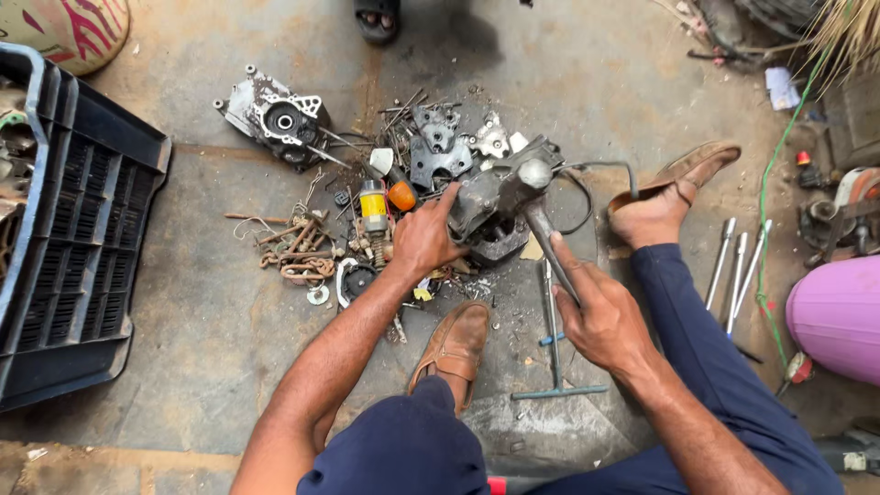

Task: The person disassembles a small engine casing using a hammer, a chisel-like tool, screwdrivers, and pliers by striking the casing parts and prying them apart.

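Observation:
My left hand (pixel 423 236) grips the left side of a grey metal engine part (pixel 495 203) resting on the concrete floor. My right hand (pixel 598 313) is closed around the handle of a hammer (pixel 541 215), whose head rests on top of that part. My brown shoe (pixel 456 346) is planted just below the part. My other foot (pixel 662 203) lies to its right, heel lifted out of its shoe.
A pile of bolts, brackets, chain and a yellow can (pixel 372 205) lies left of the part. An engine casing (pixel 275 117) sits farther back. A black plastic crate (pixel 69 229) stands at left. Several chrome wrenches (pixel 736 268), a T-handle tool (pixel 555 353) and a pink object (pixel 839 316) lie at right.

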